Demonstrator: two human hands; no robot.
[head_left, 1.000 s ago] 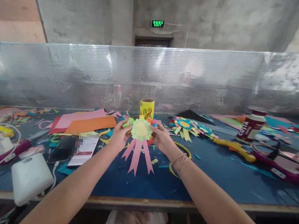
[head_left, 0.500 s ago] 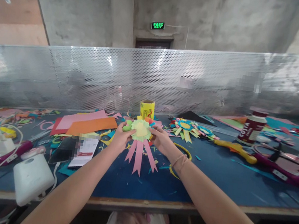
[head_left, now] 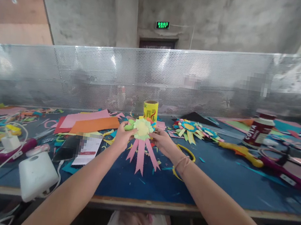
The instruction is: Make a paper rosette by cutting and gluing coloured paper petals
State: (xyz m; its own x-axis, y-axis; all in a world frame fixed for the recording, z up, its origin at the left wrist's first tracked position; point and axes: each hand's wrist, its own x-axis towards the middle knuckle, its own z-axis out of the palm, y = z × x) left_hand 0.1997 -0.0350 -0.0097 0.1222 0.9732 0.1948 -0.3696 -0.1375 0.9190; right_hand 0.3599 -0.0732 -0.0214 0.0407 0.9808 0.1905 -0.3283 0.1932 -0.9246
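Observation:
A paper rosette (head_left: 142, 129) with a pale yellow centre, a light green ruffled edge and pink notched ribbon tails is held up above the table. My left hand (head_left: 124, 136) pinches its left edge, and my right hand (head_left: 162, 141) grips the right edge. Beside my left fingers shows a light green piece (head_left: 129, 125); whether it is joined to the rosette I cannot tell. Directly behind stands a yellow tape roll (head_left: 150, 110) on end. To the right of my right hand lies a blue and yellow paper rosette (head_left: 187, 128).
Pink and orange paper sheets (head_left: 95, 124), a phone (head_left: 87, 152) and a white charger box (head_left: 37, 176) with cables lie left. On the right are a Costa bottle (head_left: 259, 129), a yellow-handled tool (head_left: 241, 152) and purple-handled tool (head_left: 289, 174). A perforated metal screen (head_left: 133, 75) borders the back.
The view has shifted slightly, moving the surroundings a little to the right in the picture. Both hands still hold the rosette, which now faces the camera a bit more squarely.

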